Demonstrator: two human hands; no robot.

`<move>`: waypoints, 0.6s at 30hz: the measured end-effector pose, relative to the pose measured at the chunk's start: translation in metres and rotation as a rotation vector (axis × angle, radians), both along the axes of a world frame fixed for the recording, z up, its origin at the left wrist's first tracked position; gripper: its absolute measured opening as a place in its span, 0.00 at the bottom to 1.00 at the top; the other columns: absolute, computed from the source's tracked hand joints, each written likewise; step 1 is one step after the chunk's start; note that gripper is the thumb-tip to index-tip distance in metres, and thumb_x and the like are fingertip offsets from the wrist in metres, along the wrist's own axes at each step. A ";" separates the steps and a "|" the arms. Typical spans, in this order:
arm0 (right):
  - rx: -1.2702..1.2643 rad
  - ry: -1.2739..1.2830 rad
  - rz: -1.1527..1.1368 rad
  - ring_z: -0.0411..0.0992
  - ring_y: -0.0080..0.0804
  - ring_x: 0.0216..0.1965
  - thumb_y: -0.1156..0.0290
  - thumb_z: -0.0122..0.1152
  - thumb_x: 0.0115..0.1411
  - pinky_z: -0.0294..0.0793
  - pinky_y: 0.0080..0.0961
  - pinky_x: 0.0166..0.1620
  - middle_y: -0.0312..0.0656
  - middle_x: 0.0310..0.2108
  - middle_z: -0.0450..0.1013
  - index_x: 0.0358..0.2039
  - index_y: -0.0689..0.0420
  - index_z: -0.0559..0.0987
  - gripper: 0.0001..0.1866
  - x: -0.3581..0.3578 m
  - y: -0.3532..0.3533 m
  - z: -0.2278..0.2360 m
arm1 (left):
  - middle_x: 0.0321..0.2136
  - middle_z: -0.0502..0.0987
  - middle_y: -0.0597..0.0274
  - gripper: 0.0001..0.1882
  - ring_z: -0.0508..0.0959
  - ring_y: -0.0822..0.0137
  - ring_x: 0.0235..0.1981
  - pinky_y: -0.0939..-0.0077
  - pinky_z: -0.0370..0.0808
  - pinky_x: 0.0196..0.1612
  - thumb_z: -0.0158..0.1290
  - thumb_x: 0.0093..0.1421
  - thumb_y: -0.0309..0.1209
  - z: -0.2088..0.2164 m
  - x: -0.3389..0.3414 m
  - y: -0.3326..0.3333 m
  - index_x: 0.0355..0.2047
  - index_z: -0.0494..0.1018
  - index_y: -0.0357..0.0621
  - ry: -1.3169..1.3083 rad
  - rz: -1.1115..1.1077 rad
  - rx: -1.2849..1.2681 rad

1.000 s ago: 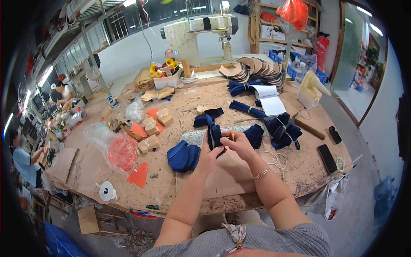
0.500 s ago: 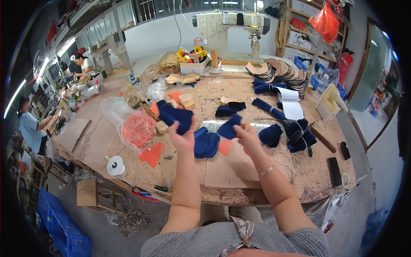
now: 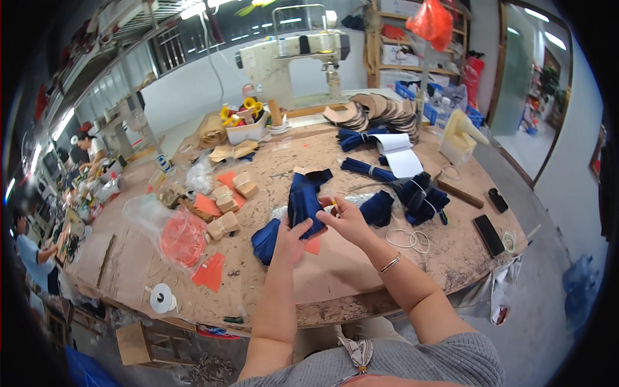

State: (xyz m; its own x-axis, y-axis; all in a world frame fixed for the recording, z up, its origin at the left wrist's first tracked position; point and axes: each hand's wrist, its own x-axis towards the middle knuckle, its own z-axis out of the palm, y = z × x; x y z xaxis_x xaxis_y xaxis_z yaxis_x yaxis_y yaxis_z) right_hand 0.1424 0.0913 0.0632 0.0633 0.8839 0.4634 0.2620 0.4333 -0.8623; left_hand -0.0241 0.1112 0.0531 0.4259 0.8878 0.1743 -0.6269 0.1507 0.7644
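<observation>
Navy fabric pieces (image 3: 303,201) are held together in front of me, over the middle of the table. My left hand (image 3: 294,237) is closed round their lower left part, thumb on top. On their right edge, my right hand (image 3: 348,222) pinches the fabric; a small yellow item (image 3: 334,206) shows at its fingertips, too small to make out. Just left of my left hand lies another navy stack (image 3: 265,241). A further navy stack (image 3: 376,209) rests to the right of my right hand, beside tied navy bundles (image 3: 419,198). An orange-red piece (image 3: 312,246) shows partly under my hands.
Across the worktable (image 3: 348,284) lie a clear bag with red material (image 3: 182,240), tan bundles (image 3: 223,226), a thread spool (image 3: 162,298), white cord loops (image 3: 407,240), a black phone-like slab (image 3: 489,235) and an open notepad (image 3: 401,155). Behind stands a sewing machine (image 3: 284,64). Two people work at far left.
My hands have come together, and the navy piece from my right hand now meets those in my left. The view has turned, so the table's things sit further left.
</observation>
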 end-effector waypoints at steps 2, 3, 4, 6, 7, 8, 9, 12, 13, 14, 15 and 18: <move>-0.137 -0.036 0.005 0.67 0.16 0.30 0.71 0.65 0.56 0.69 0.14 0.36 0.32 0.36 0.75 0.45 0.62 0.74 0.18 0.011 -0.004 -0.011 | 0.45 0.74 0.51 0.21 0.77 0.56 0.45 0.50 0.79 0.46 0.53 0.59 0.22 -0.001 0.010 -0.005 0.52 0.64 0.38 0.062 -0.042 -0.013; -0.148 0.082 0.048 0.68 0.16 0.31 0.70 0.66 0.55 0.70 0.14 0.35 0.34 0.36 0.75 0.45 0.62 0.75 0.18 0.016 -0.004 -0.018 | 0.46 0.73 0.50 0.21 0.77 0.55 0.45 0.48 0.78 0.47 0.53 0.59 0.22 -0.005 0.016 -0.007 0.53 0.63 0.37 0.093 -0.043 -0.030; -0.164 0.198 0.096 0.68 0.16 0.31 0.70 0.66 0.55 0.70 0.15 0.35 0.35 0.36 0.75 0.44 0.63 0.75 0.18 0.019 -0.004 -0.023 | 0.46 0.73 0.50 0.22 0.77 0.54 0.46 0.46 0.78 0.47 0.53 0.59 0.23 -0.009 0.020 -0.010 0.53 0.63 0.36 0.122 -0.040 -0.052; -0.237 0.381 0.190 0.71 0.17 0.38 0.72 0.66 0.55 0.72 0.15 0.38 0.37 0.36 0.74 0.43 0.64 0.74 0.17 0.027 -0.004 -0.026 | 0.47 0.73 0.51 0.20 0.76 0.55 0.46 0.46 0.77 0.47 0.50 0.63 0.32 -0.011 0.025 -0.012 0.53 0.63 0.38 0.103 -0.056 -0.071; -0.249 0.400 0.193 0.71 0.17 0.38 0.72 0.65 0.55 0.72 0.16 0.39 0.37 0.37 0.74 0.43 0.64 0.74 0.17 0.031 -0.003 -0.024 | 0.47 0.73 0.51 0.20 0.76 0.55 0.47 0.45 0.77 0.47 0.49 0.64 0.34 -0.007 0.026 -0.011 0.53 0.63 0.39 0.051 -0.074 -0.126; -0.262 0.418 0.198 0.71 0.18 0.38 0.72 0.65 0.56 0.72 0.16 0.41 0.36 0.37 0.74 0.44 0.64 0.74 0.16 0.033 -0.003 -0.023 | 0.47 0.73 0.52 0.20 0.76 0.55 0.47 0.45 0.77 0.47 0.48 0.65 0.36 -0.004 0.026 -0.012 0.53 0.63 0.39 0.000 -0.091 -0.181; -0.270 0.463 0.226 0.72 0.18 0.38 0.73 0.65 0.56 0.72 0.16 0.42 0.36 0.38 0.74 0.44 0.64 0.73 0.17 0.033 -0.002 -0.023 | 0.48 0.73 0.53 0.21 0.76 0.55 0.48 0.44 0.76 0.48 0.45 0.66 0.41 -0.005 0.028 -0.014 0.54 0.63 0.40 0.042 -0.076 -0.183; -0.302 0.593 0.295 0.72 0.19 0.39 0.73 0.64 0.56 0.72 0.18 0.44 0.36 0.38 0.74 0.45 0.63 0.73 0.17 0.033 -0.005 -0.023 | 0.48 0.73 0.53 0.22 0.75 0.54 0.49 0.43 0.75 0.49 0.45 0.66 0.42 -0.012 0.025 -0.009 0.54 0.63 0.40 -0.059 -0.166 -0.215; -0.313 0.639 0.310 0.72 0.20 0.39 0.73 0.64 0.56 0.72 0.18 0.44 0.36 0.38 0.74 0.45 0.63 0.73 0.18 0.033 -0.005 -0.022 | 0.48 0.73 0.53 0.22 0.75 0.54 0.49 0.44 0.75 0.48 0.44 0.66 0.42 -0.012 0.025 -0.009 0.55 0.63 0.40 -0.043 -0.158 -0.204; -0.324 0.685 0.324 0.72 0.20 0.39 0.73 0.64 0.56 0.72 0.19 0.45 0.36 0.38 0.74 0.46 0.63 0.72 0.18 0.034 -0.006 -0.022 | 0.48 0.73 0.53 0.23 0.75 0.54 0.49 0.44 0.76 0.48 0.44 0.66 0.42 -0.011 0.025 -0.009 0.55 0.63 0.40 -0.027 -0.150 -0.194; -0.316 0.674 0.326 0.72 0.19 0.38 0.73 0.64 0.56 0.72 0.17 0.44 0.35 0.38 0.74 0.46 0.62 0.73 0.17 0.033 -0.005 -0.023 | 0.48 0.73 0.53 0.23 0.75 0.54 0.49 0.45 0.76 0.48 0.44 0.66 0.43 -0.011 0.025 -0.009 0.55 0.63 0.40 -0.011 -0.142 -0.184; -0.296 0.635 0.325 0.72 0.18 0.37 0.73 0.63 0.57 0.72 0.16 0.42 0.34 0.38 0.75 0.46 0.60 0.74 0.16 0.032 -0.007 -0.023 | 0.48 0.73 0.54 0.22 0.75 0.54 0.49 0.46 0.77 0.46 0.46 0.66 0.41 -0.011 0.027 -0.009 0.54 0.64 0.40 0.027 -0.100 -0.154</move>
State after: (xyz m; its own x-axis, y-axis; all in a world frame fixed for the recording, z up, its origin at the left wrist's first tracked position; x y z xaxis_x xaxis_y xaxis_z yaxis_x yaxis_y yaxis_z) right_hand 0.1739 0.0847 0.0400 -0.0456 0.9850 0.1664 -0.4228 0.1319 -0.8966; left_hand 0.0025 0.1027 0.0426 0.5164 0.8559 0.0271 -0.5825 0.3279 0.7438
